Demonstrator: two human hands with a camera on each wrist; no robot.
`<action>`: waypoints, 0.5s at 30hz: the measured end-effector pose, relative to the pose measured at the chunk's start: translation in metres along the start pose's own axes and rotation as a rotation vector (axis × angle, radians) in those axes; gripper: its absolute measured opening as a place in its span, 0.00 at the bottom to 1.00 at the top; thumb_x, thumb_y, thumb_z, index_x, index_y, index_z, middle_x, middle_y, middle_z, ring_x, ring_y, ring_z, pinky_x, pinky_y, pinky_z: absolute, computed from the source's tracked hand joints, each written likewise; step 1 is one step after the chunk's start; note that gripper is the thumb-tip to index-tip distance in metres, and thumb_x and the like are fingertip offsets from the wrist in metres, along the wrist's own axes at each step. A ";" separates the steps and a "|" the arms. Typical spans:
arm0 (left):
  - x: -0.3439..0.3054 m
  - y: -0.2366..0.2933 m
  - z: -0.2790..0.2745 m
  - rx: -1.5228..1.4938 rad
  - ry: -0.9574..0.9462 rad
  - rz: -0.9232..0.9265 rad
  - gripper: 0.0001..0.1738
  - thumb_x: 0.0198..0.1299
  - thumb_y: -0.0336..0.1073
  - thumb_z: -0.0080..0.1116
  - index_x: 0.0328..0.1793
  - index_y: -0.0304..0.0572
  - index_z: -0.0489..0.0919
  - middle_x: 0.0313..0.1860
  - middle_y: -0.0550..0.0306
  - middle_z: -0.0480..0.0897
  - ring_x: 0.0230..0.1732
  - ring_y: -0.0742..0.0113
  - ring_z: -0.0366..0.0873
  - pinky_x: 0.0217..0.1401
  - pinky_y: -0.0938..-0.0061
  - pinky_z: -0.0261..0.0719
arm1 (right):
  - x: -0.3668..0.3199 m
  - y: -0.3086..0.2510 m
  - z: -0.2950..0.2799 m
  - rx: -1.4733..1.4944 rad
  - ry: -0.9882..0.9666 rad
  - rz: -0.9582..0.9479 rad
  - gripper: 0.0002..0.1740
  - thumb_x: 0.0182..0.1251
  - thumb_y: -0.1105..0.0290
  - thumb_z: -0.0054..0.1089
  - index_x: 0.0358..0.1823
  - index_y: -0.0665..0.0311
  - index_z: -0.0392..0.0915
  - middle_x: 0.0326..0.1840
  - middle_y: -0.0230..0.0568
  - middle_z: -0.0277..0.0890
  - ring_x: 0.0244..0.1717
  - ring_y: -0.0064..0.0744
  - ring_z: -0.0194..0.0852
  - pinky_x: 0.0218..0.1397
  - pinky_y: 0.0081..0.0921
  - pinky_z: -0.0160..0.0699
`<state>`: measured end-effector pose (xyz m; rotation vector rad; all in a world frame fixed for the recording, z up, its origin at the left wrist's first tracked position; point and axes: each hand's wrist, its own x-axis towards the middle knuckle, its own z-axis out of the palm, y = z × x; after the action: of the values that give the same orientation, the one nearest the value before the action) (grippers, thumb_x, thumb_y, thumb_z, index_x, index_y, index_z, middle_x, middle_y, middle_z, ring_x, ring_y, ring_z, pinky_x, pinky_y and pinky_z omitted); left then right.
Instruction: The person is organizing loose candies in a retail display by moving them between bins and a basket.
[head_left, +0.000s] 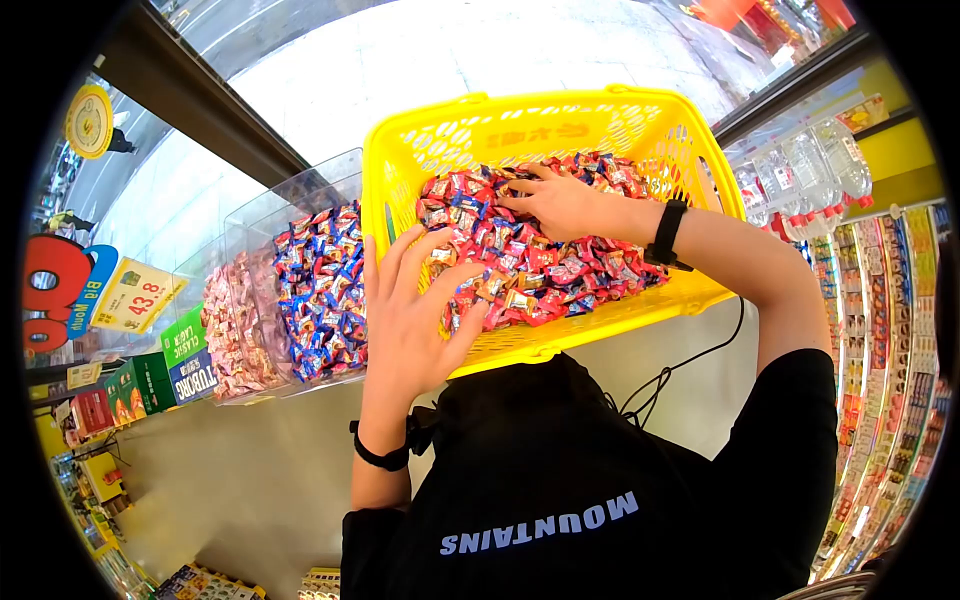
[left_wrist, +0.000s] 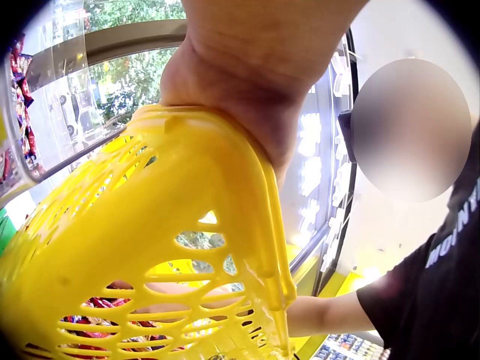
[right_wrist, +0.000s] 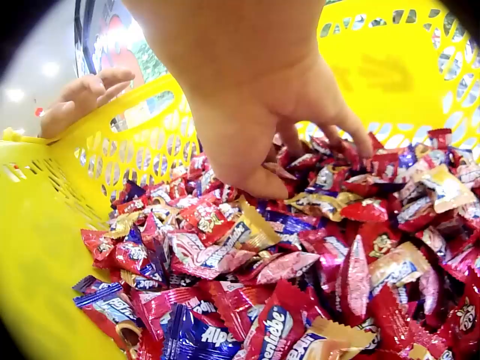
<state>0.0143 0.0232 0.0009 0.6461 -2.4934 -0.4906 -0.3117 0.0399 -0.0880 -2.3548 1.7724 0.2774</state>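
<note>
A yellow plastic basket (head_left: 505, 350) with holes in its walls holds a thick layer of wrapped candies (head_left: 525, 265), mostly red with some blue and gold. My right hand (head_left: 575, 208) reaches into it from the right, fingers spread and dipping among the candies; the right wrist view hides its fingertips between wrappers. At the basket's left front corner, my left hand (head_left: 405, 320) extends over the rim with its fingers apart and nothing in them. The left wrist view shows that wrist against the basket's rim (left_wrist: 199, 116).
Left of the basket stand clear bins with blue-and-red candies (head_left: 320, 290) and pink candies (head_left: 235, 325). A price sign (head_left: 138, 295) and drink cartons (head_left: 190, 355) are farther left. Water bottles (head_left: 800, 175) and stocked shelves (head_left: 880, 370) line the right. A black cable (head_left: 665, 375) hangs near the basket.
</note>
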 end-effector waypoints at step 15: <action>-0.005 -0.002 0.004 -0.039 0.098 -0.005 0.22 0.63 0.52 0.77 0.58 0.52 0.89 0.76 0.50 0.77 0.83 0.38 0.67 0.88 0.22 0.45 | -0.078 -0.088 -0.114 0.463 0.231 -0.377 0.43 0.66 0.71 0.72 0.85 0.61 0.69 0.84 0.60 0.67 0.81 0.62 0.69 0.85 0.50 0.71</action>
<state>0.0162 0.0254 -0.0053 0.6453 -2.3851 -0.4958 -0.2438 0.1074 0.0449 -2.3632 1.2493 -0.4260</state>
